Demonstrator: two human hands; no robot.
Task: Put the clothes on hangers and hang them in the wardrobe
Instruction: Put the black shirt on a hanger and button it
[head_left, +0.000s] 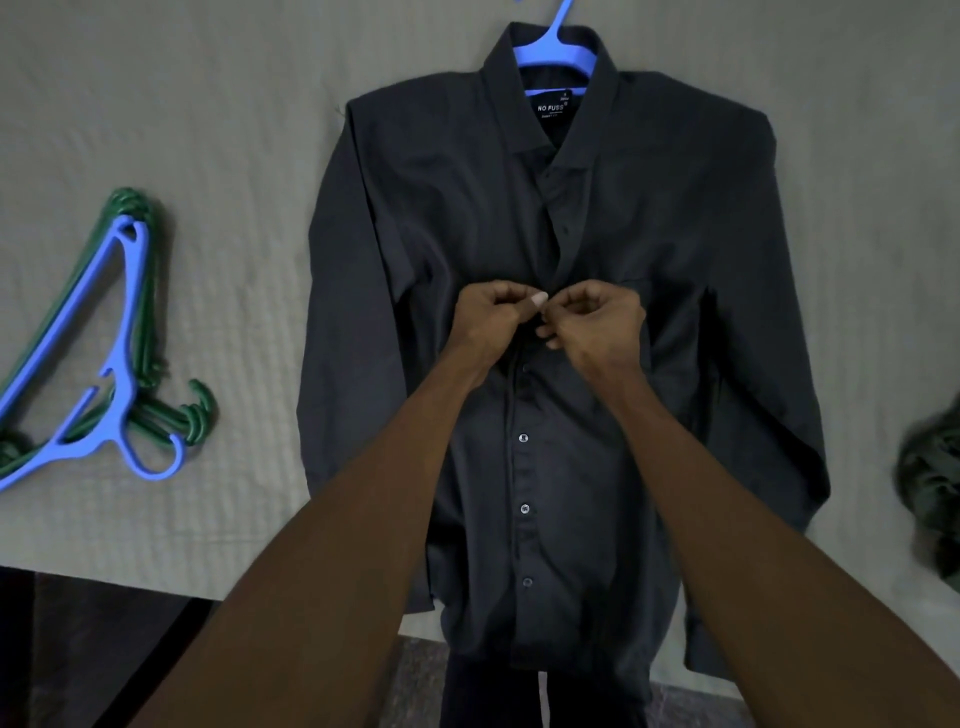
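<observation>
Left hand (493, 314) and right hand (592, 319), fingers curled, meet and pinch the button placket of the dark shirt (441, 218) mid-chest.

"NO FUSS" on shirt (467, 208) neck label (554, 106); rest prob. unreadable

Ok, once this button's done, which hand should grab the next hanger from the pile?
Probably the left hand: the spare hangers lie on the shirt's left side, the right hand's far side.

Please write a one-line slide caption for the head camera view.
Both hands, left hand and right hand, pinch the placket of a dark shirt on a blue hanger, fastening a button.
</observation>
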